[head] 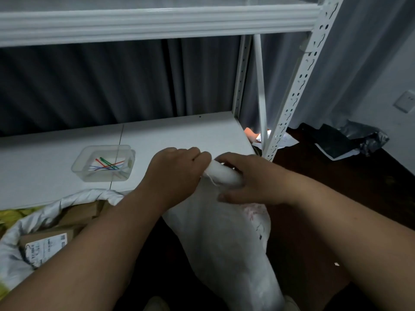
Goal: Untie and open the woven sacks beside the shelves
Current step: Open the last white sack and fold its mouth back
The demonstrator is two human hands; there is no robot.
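A white woven sack (226,239) stands on the floor in front of the shelf, its top gathered into a tight neck (221,176). My left hand (177,173) grips the neck from the left, fingers curled over its end. My right hand (249,178) wraps around the neck from the right, thumb lying below it on the sack. A loose thread hangs from the neck between the hands. Whatever ties the neck is hidden by my fingers. A second white sack (13,250) at the lower left gapes open, showing cardboard parcels (47,243) inside.
A white metal shelf (179,135) carries a clear plastic tray (103,163) holding several coloured cable ties. Its perforated upright (298,86) stands right of my hands. Black and grey plastic bags (350,140) lie on the dark floor by the wall. Grey curtains hang behind.
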